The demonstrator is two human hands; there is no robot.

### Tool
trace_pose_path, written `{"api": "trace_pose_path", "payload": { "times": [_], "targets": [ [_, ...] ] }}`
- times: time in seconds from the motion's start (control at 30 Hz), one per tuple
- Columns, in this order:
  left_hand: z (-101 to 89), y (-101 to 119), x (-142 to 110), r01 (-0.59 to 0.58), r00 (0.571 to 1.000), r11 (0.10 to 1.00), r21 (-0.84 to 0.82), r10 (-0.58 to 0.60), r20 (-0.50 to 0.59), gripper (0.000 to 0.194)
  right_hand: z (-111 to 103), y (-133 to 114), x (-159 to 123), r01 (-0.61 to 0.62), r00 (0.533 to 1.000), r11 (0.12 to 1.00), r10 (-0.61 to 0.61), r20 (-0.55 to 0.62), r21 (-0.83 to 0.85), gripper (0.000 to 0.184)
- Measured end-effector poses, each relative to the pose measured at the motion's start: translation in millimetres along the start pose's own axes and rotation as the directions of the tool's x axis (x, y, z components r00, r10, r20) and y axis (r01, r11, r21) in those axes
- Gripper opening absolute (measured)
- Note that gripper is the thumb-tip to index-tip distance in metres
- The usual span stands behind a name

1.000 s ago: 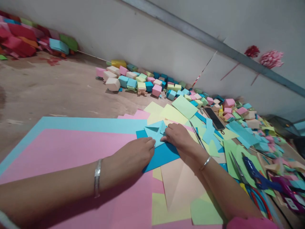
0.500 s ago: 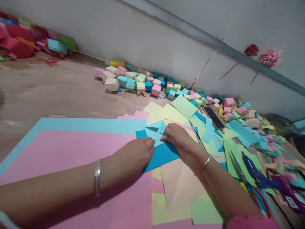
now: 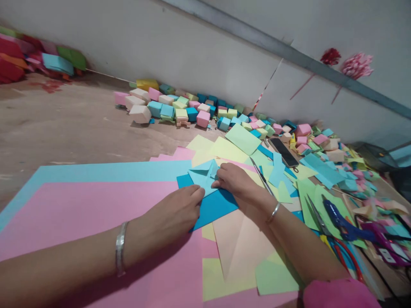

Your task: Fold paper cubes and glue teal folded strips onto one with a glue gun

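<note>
A light blue folded paper (image 3: pixel 201 173) lies on a darker blue sheet (image 3: pixel 215 209), one flap raised along its far side. My left hand (image 3: pixel 180 207) presses on its near left edge, the fingers curled together. At its right side, my right hand (image 3: pixel 231 179) pinches the paper's edge between thumb and fingers. Under my left forearm spreads a large pink sheet (image 3: pixel 112 218), with a light blue sheet (image 3: pixel 96 171) showing beyond it. A peach sheet (image 3: pixel 239 248) lies beneath my right wrist.
Small folded paper boxes (image 3: pixel 180 107) line the wall. At right lie scissors (image 3: pixel 321 220) with red and yellow handles, a blue and purple glue gun (image 3: pixel 348 231) with a cord, a phone (image 3: pixel 283 152) and paper scraps. Another slim metal blade (image 3: pixel 261 175) rests near my right hand.
The whole view has shifted slightly, so the scene sits a little further left. Both hands stay on the light blue paper, whose raised flap has changed shape slightly.
</note>
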State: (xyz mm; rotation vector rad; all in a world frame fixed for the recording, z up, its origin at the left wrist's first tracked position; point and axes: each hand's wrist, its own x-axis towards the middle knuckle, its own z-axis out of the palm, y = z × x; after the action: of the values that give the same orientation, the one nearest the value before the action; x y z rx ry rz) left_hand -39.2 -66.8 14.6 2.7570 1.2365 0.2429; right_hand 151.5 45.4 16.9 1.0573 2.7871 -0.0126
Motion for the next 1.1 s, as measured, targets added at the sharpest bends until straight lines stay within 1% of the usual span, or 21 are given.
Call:
{"api": "trace_pose_path", "payload": {
  "times": [0.1,0.17,0.33,0.47,0.6,0.67,0.73,0.8,0.83,0.97,1.03,1.1],
  "targets": [
    [-1.7,1,0,0.023,0.999,1.000,-0.018,-0.022,0.047,0.021,1,0,0,0.002,1.000,1.000,-0.002,-0.010,0.008,0.038],
    [-3.5,1,1,0.042,0.998,0.999,-0.022,-0.041,0.052,0.022,0,0,1,0.002,1.000,1.000,-0.001,-0.004,0.017,0.037],
    [-3.6,-2,4,0.022,0.997,1.000,-0.016,-0.021,0.073,0.020,-1,1,2,-0.002,1.000,1.000,0.002,0.002,0.024,0.038],
    [-2.7,-4,9,0.006,0.994,0.999,0.046,-0.011,0.111,0.026,2,2,1,-0.005,1.000,1.000,0.006,-0.018,0.025,0.038],
    [-5.6,-3,13,0.015,0.991,0.999,0.045,-0.021,0.128,0.026,-1,1,1,-0.008,1.000,0.999,0.009,-0.015,0.049,0.039],
    [-7.1,-3,14,0.014,0.990,0.999,0.034,-0.019,0.139,0.025,-5,0,1,-0.039,0.999,0.997,0.038,0.006,0.070,0.040],
    [-8.3,-1,14,0.018,0.989,1.000,0.022,-0.021,0.146,0.023,-8,0,0,-0.104,0.995,0.990,0.103,0.013,0.101,0.042],
    [-9.3,-1,15,0.025,0.990,1.000,0.014,-0.027,0.141,0.021,-8,2,-2,-0.170,0.985,0.975,0.171,0.007,0.141,0.043],
    [-9.8,0,15,0.028,0.990,1.000,0.012,-0.029,0.137,0.020,-7,3,-3,-0.183,0.982,0.969,0.186,-0.003,0.166,0.043],
    [-10.8,-1,15,0.013,0.992,1.000,0.022,-0.016,0.126,0.020,-2,6,-8,-0.150,0.980,0.942,0.181,-0.080,0.299,0.039],
    [-11.0,-1,16,0.006,0.992,0.999,0.041,-0.011,0.129,0.022,0,5,-9,-0.151,0.975,0.929,0.196,-0.104,0.339,0.042],
    [-11.2,-1,16,-0.003,0.991,0.998,0.060,-0.005,0.134,0.024,-1,3,-10,-0.157,0.973,0.928,0.205,-0.110,0.337,0.047]
  ]
}}
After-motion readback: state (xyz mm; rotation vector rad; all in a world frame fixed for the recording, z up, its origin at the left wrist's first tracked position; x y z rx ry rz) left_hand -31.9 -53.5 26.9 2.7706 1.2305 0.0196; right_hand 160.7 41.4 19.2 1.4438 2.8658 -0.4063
